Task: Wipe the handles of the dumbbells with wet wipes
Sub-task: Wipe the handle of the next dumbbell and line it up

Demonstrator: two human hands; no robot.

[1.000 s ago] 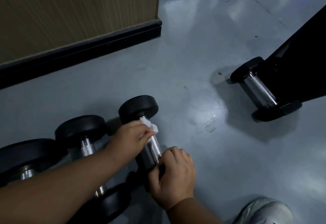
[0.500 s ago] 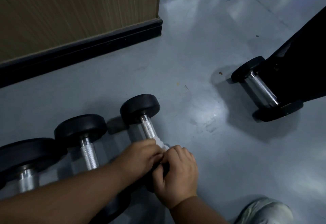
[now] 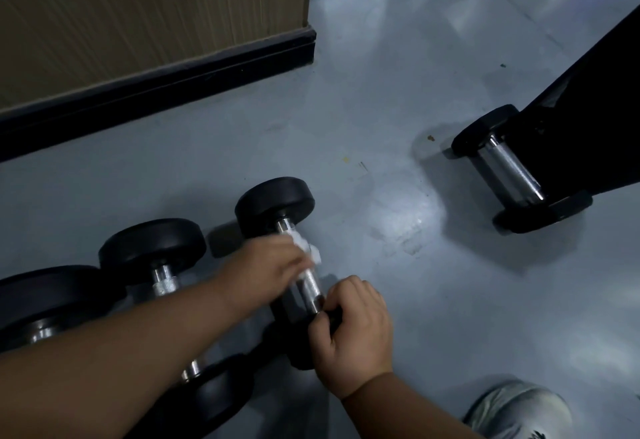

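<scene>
A black dumbbell (image 3: 275,205) with a chrome handle (image 3: 310,284) lies on the grey floor, its far head pointing away from me. My left hand (image 3: 263,270) grips a white wet wipe (image 3: 306,248) round the upper part of that handle. My right hand (image 3: 349,331) holds the near head of the same dumbbell, fingers curled over it. Left of it lie a second dumbbell (image 3: 152,250) and a larger third one (image 3: 45,296), partly hidden under my left forearm.
Another dumbbell (image 3: 509,170) lies at the right beside a black slanted frame (image 3: 588,109). A wooden-faced wall with a black skirting (image 3: 156,71) runs along the back left. A light shoe (image 3: 519,411) shows at the bottom right.
My left hand has slid the wipe back up the handle, from the near end beside my right hand to the far part. The right hand has kept its hold.
</scene>
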